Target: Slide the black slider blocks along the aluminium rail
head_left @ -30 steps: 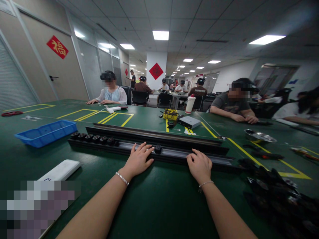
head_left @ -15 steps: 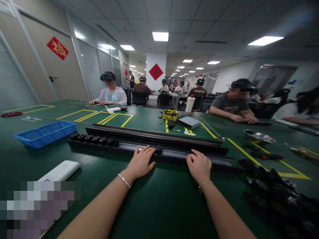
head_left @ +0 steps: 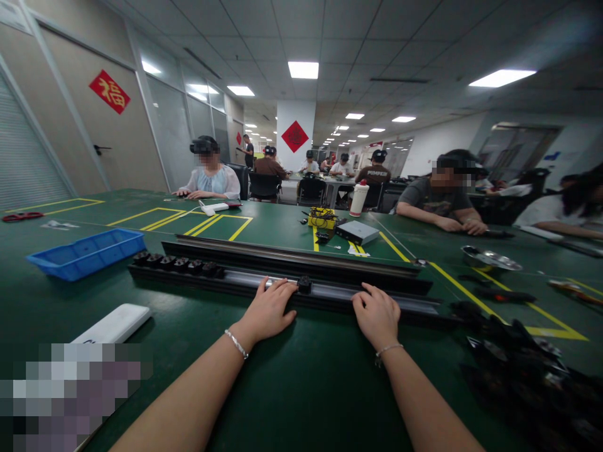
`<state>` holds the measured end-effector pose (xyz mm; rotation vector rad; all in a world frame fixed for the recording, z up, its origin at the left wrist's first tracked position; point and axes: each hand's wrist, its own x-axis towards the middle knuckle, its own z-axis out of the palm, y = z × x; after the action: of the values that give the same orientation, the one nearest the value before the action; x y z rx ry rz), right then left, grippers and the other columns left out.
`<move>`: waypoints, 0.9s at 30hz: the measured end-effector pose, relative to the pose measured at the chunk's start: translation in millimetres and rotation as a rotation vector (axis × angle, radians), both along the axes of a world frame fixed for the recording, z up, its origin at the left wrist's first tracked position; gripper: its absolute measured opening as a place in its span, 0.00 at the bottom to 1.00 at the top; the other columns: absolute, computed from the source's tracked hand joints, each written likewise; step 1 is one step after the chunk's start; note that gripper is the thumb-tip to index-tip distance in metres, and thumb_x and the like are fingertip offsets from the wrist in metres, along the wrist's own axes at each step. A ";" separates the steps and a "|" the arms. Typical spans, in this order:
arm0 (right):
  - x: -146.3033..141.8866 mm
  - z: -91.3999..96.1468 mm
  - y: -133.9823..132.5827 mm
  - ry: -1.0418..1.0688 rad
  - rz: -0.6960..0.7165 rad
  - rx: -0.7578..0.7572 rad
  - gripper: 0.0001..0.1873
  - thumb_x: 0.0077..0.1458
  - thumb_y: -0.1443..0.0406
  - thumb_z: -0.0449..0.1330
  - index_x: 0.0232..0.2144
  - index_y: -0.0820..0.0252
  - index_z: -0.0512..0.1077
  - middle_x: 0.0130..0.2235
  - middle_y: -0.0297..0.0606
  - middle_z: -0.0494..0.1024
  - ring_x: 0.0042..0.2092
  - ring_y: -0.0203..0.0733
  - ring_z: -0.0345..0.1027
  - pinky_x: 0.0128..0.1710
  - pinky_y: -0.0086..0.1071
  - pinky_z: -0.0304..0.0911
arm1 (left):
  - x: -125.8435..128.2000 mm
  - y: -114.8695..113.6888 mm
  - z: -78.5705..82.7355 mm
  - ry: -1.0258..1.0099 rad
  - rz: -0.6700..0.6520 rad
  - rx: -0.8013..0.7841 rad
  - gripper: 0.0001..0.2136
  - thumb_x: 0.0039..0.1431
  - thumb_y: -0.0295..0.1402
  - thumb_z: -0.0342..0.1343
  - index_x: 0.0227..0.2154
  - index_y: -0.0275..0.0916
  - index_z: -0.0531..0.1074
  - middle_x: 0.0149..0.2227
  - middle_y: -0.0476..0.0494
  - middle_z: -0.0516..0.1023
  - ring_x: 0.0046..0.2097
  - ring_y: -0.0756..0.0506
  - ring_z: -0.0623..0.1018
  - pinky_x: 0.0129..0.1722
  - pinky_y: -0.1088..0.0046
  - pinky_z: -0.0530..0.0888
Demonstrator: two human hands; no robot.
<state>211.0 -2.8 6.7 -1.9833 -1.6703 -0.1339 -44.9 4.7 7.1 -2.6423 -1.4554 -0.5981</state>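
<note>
A long black rail (head_left: 257,279) with a pale inner channel lies across the table in front of me. Several small black blocks (head_left: 181,265) sit in a row at its left end. One more black block (head_left: 304,284) is in the channel near the middle. My left hand (head_left: 269,307) lies over the rail, fingers stretched and thumb apart, with its fingertips at the left side of that block. Farther right, my right hand (head_left: 378,312) has its bent fingers over the rail and its thumb at the near side. A second black rail (head_left: 301,258) lies just behind.
A blue tray (head_left: 89,254) and a white box-like device (head_left: 117,321) are on the left. Dark parts (head_left: 527,383) are heaped at the right, near a metal bowl (head_left: 490,258). Beyond the rails stand a grey box (head_left: 358,232) and a white bottle (head_left: 358,199). Other people sit around.
My left hand has moved slightly right along the rail, and the single black block has shifted right with it. My right hand has stayed in place.
</note>
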 end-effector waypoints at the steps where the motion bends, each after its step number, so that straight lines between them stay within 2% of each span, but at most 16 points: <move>1: -0.1 0.4 -0.1 0.002 0.000 -0.005 0.19 0.55 0.61 0.46 0.26 0.53 0.76 0.53 0.35 0.71 0.57 0.45 0.56 0.55 0.44 0.45 | 0.0 -0.1 0.1 -0.003 -0.004 0.000 0.23 0.56 0.38 0.52 0.55 0.45 0.61 0.57 0.45 0.68 0.62 0.42 0.61 0.63 0.51 0.46; 27: -1.0 1.9 -1.2 0.006 0.001 -0.010 0.19 0.55 0.62 0.47 0.26 0.53 0.77 0.53 0.35 0.71 0.57 0.46 0.57 0.55 0.46 0.46 | -1.2 0.8 1.4 -0.039 -0.066 -0.042 0.24 0.53 0.37 0.54 0.54 0.46 0.60 0.59 0.45 0.66 0.61 0.42 0.62 0.62 0.51 0.46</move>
<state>210.0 -4.0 8.5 -1.9882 -1.6713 -0.1193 -46.2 5.5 8.5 -2.7356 -1.4103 -0.6349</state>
